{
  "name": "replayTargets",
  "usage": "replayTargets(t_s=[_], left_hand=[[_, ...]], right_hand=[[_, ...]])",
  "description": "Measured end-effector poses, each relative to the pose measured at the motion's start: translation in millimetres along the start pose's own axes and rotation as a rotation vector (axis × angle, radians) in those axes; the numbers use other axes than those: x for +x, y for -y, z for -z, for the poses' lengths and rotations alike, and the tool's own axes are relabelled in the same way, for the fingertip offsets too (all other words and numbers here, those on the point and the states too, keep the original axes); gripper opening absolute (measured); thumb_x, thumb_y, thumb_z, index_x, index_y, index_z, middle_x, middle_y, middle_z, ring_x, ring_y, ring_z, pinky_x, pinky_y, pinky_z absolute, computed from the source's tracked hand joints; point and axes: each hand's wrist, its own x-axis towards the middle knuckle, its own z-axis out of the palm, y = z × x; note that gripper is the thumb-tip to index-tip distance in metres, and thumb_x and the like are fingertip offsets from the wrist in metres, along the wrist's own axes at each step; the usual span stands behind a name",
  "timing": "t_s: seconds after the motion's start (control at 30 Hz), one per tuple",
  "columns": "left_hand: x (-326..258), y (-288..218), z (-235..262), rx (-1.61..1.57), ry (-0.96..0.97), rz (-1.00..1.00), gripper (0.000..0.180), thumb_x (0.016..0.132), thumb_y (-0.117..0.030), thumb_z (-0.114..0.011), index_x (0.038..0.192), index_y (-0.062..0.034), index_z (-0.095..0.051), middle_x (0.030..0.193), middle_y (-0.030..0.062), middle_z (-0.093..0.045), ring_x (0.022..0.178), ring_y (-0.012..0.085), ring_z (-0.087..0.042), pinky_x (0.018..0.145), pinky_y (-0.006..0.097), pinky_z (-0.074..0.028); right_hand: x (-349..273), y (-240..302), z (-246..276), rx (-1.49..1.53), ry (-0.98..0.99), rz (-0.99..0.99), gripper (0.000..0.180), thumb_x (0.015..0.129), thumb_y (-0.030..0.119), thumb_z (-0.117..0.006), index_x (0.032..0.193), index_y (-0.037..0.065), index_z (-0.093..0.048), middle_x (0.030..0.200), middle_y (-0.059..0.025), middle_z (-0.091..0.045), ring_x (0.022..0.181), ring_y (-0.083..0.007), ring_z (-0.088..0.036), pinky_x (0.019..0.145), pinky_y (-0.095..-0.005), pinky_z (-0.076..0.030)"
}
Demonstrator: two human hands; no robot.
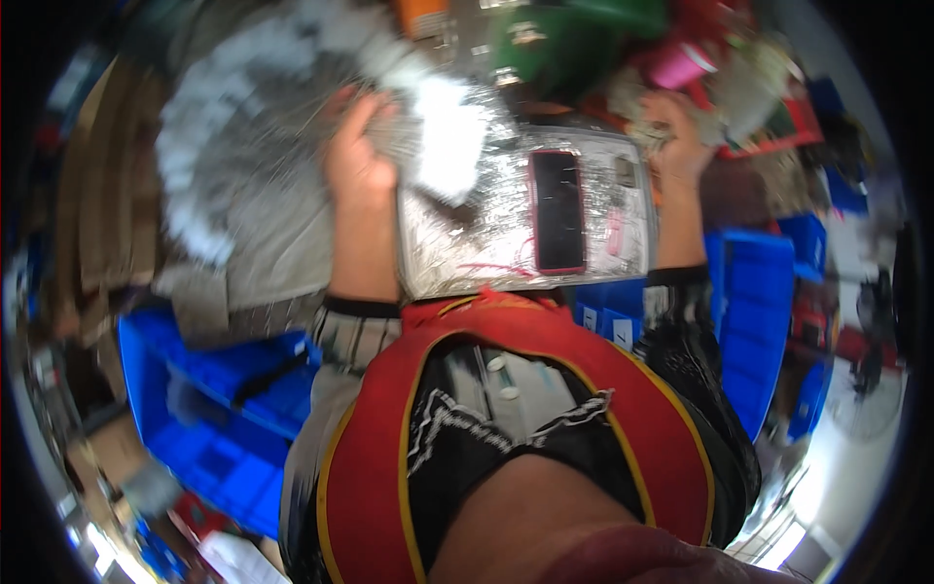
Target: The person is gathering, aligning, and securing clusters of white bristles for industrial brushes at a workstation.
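Observation:
My left hand (362, 156) is closed, fingers curled on a bundle of thin grey strands with fluffy white ends (263, 127). The bundle fans out in a wide ring at the far left, blurred by motion. On the right, my right hand (678, 136) is closed with its fingers bent near a pale, blurred item; what they hold cannot be made out. Between my forearms lies a shiny, film-covered silver tray (448, 248). A dark phone in a red case (557, 209) rests on it, beside a small pink piece (615, 232).
Blue bins stand at the lower left (214, 457) and at the right (751, 311). A red crate (793, 127), a pink roll-like item (681, 66) and a green blurred thing (574, 44) lie farther back. Cardboard (122, 175) stands at the left.

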Motion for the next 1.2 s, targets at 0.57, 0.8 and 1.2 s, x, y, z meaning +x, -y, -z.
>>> replayTargets(t_s=[0.57,0.8,1.2], left_hand=[[-4.3,-3.9,-9.3,0.046,-0.137,-0.148,0.024,0.073,0.013,-0.057,0.092,-0.0008,-0.051,0.082,0.0124,-0.056,0.072,0.0251,-0.060,0.064,0.034,-0.054],[-2.3,-1.2,-13.3,0.060,-0.143,-0.163,0.025,0.071,0.014,-0.057,0.091,-0.0001,-0.052,0.082,0.0116,-0.056,0.071,0.0246,-0.060,0.063,0.032,-0.054],[-10.0,-2.1,-17.5,0.089,-0.182,-0.155,0.024,0.070,0.012,-0.058,0.089,-0.0013,-0.052,0.082,0.0109,-0.057,0.069,0.0214,-0.059,0.062,0.031,-0.051]], right_hand=[[43.5,86.9,-13.8,0.012,0.070,-0.403,0.011,0.076,0.007,-0.055,0.068,0.002,-0.049,0.051,-0.0035,-0.037,0.046,-0.0169,-0.042,0.054,-0.0321,-0.042],[32.5,66.6,-8.3,-0.024,0.068,-0.339,0.023,0.076,0.008,-0.054,0.055,0.004,-0.047,0.050,-0.0047,-0.037,0.048,-0.0184,-0.045,0.058,-0.0340,-0.044],[18.2,45.7,-2.1,0.053,0.010,-0.096,0.014,0.074,0.005,-0.056,0.065,-0.005,-0.057,0.055,-0.0133,-0.054,0.046,-0.0200,-0.052,0.052,-0.0290,-0.045]])
